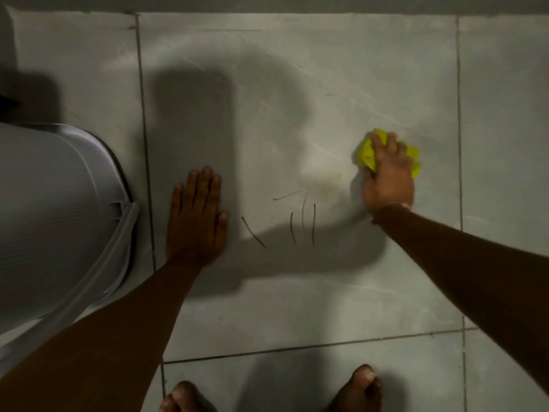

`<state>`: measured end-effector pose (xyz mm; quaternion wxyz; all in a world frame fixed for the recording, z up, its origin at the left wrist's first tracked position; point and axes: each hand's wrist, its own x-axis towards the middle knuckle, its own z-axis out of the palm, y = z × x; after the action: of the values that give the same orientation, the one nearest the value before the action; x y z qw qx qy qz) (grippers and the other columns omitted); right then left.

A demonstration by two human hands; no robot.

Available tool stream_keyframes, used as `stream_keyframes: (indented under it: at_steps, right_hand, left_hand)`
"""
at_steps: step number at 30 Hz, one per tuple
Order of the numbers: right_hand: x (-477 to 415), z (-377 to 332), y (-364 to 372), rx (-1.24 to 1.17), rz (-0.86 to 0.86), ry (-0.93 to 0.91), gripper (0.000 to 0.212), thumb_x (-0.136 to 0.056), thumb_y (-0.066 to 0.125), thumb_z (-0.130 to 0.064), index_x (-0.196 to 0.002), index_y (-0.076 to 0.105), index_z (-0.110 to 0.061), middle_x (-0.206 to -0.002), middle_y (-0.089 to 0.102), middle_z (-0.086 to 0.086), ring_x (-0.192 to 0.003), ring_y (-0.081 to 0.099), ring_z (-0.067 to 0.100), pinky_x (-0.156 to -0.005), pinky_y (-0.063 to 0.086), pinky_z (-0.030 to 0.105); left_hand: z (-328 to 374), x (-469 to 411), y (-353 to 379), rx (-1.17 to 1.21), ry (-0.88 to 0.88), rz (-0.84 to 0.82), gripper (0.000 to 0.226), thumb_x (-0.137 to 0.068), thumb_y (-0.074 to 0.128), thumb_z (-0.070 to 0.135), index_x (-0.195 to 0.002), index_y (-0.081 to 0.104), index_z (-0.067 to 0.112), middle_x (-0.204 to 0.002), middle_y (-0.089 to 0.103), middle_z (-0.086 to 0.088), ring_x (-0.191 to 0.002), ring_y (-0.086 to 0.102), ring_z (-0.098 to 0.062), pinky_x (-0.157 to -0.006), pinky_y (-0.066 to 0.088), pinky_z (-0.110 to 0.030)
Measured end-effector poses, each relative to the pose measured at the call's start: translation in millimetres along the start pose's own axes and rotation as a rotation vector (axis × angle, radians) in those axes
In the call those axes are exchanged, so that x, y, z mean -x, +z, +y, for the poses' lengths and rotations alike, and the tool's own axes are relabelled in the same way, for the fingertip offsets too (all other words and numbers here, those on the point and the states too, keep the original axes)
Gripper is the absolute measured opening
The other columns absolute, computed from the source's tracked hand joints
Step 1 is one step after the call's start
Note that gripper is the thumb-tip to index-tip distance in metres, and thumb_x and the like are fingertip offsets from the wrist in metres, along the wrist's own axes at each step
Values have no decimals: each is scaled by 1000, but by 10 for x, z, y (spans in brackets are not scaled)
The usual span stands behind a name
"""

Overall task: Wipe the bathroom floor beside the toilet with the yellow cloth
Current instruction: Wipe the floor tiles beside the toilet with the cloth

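My right hand [387, 176] presses a crumpled yellow cloth [367, 153] flat onto the grey floor tile [297, 84], right of centre. Most of the cloth is under the palm; its edges stick out left and right of the fingers. My left hand [197, 215] lies flat on the same tile, fingers spread, holding nothing, just right of the white toilet [53, 209]. Between the two hands the tile carries several thin dark strands or lines [300, 224] and a faint yellowish stain [326, 188].
The toilet fills the left edge. Dark grout lines [145, 144] cross the floor around the large tile. My two bare feet [359, 391] stand at the bottom edge. A wall base runs along the top. Shadows of my arms fall over the tile.
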<state>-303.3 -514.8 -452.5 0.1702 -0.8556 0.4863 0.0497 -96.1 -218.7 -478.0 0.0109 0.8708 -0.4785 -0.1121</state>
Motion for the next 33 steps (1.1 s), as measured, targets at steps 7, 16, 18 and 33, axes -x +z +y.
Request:
stream_keyframes:
  at_steps: [7, 16, 18, 33]
  right_hand:
    - [778, 521, -64, 83, -206, -378, 75, -76, 44, -17, -148, 28, -31, -159, 20, 8, -146, 13, 39, -117, 12, 58]
    - [511, -26, 128, 168, -169, -509, 80, -73, 50, -15, -149, 27, -19, -158, 24, 12, -144, 18, 41, -114, 13, 57]
    - [724, 294, -7, 225, -270, -681, 80, -72, 48, -12, -149, 30, -24, -158, 25, 6, -145, 17, 37, -116, 14, 56]
    - [446, 690, -279, 202, -245, -547, 64, -89, 32, -15, -150, 21, -31, -159, 23, 6, -147, 17, 35, -117, 18, 56]
  left_hand:
    - [2, -6, -18, 15, -12, 6, 68, -96, 29, 38, -157, 21, 9, -166, 19, -13, -155, 13, -32, -126, 11, -52]
    - [-11, -20, -6, 27, 0, 0, 69, -95, 32, 37, -157, 20, 10, -167, 17, -12, -155, 13, -32, -126, 11, -52]
    - [-21, -9, 3, 24, 3, 3, 69, -95, 33, 36, -157, 20, 10, -167, 17, -12, -155, 13, -32, -126, 10, -52]
    - [-14, 0, 0, 31, 12, 21, 69, -96, 35, 36, -157, 19, 10, -167, 17, -12, -156, 11, -31, -126, 10, -52]
